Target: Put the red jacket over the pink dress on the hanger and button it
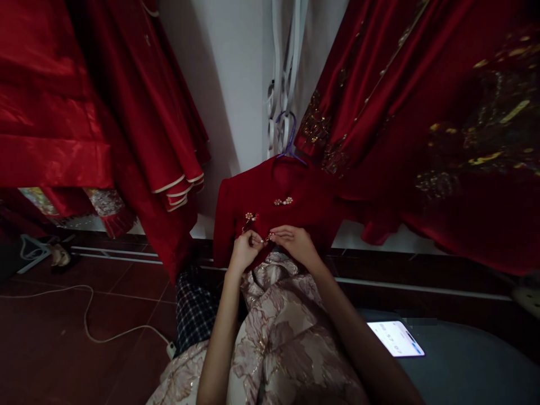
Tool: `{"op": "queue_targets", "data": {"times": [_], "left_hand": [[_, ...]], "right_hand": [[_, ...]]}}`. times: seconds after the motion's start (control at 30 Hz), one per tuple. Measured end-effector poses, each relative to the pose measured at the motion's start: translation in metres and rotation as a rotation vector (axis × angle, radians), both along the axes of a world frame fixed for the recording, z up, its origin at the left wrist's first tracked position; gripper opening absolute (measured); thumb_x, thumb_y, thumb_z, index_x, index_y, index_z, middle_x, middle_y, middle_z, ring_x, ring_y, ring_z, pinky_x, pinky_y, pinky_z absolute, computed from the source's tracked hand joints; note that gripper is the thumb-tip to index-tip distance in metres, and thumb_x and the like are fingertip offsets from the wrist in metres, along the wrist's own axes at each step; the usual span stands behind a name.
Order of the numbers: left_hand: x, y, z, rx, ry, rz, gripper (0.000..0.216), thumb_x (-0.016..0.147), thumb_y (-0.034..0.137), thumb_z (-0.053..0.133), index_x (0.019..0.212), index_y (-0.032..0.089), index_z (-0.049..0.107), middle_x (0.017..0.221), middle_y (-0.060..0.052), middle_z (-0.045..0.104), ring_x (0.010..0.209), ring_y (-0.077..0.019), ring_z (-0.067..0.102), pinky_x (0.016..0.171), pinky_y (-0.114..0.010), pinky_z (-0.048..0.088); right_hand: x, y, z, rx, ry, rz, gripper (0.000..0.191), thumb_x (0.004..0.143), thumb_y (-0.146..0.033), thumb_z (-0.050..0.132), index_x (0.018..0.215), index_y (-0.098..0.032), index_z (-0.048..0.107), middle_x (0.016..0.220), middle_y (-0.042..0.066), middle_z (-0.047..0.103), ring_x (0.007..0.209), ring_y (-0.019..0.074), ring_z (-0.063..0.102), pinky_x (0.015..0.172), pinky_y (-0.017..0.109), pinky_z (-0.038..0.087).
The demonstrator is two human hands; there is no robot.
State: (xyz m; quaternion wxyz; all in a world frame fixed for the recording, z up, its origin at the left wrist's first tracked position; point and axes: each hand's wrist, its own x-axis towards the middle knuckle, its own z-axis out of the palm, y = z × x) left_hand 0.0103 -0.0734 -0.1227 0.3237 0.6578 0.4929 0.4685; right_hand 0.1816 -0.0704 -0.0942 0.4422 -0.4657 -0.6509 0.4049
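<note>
A dark red jacket [236, 202] hangs from a purple hanger [292, 143] in front of me. A pearl-and-gold clasp [283, 201] sits on its upper chest, and a jewelled ornament [250, 216] lies further left. Lower on the jacket front, my left hand [248, 248] and my right hand [294, 243] meet, fingers pinched from either side on a small gold jewelled clasp [267, 238]. Fingertips cover part of it, so I cannot tell whether its halves are joined. Below the hands, a pale floral brocade garment [282, 320] spreads over my lap.
Red garments [139, 101] hang on the left, and a sequinned red garment [379, 118] hangs on the right. White hanging loops [288, 67] hold the hanger. A lit phone [395, 338] lies on a grey seat [468, 360]. A white cable [90, 315] crosses the tiled floor.
</note>
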Motion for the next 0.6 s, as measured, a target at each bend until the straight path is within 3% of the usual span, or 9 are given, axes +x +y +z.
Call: {"op": "queue_targets", "data": {"times": [0.2, 0.6], "left_hand": [[-0.001, -0.005, 0.008, 0.041, 0.194, 0.024, 0.019, 0.069, 0.031, 0.063, 0.075, 0.016, 0.055, 0.071, -0.001, 0.060, 0.064, -0.0104, 0.054, 0.061, -0.022, 0.041], [-0.002, -0.007, 0.009, 0.011, 0.211, 0.033, 0.018, 0.070, 0.031, 0.062, 0.079, 0.015, 0.057, 0.070, -0.002, 0.063, 0.063, -0.0116, 0.057, 0.060, -0.022, 0.041]], "right_hand": [[-0.006, -0.004, 0.003, 0.008, 0.003, 0.062, 0.024, 0.070, -0.028, 0.065, 0.091, -0.015, 0.067, 0.088, 0.008, 0.071, 0.082, 0.0163, 0.067, 0.079, 0.030, 0.053], [-0.012, -0.006, 0.001, 0.041, -0.024, 0.054, 0.020, 0.072, -0.025, 0.062, 0.090, -0.016, 0.066, 0.086, 0.007, 0.071, 0.080, 0.0157, 0.067, 0.073, 0.027, 0.054]]}}
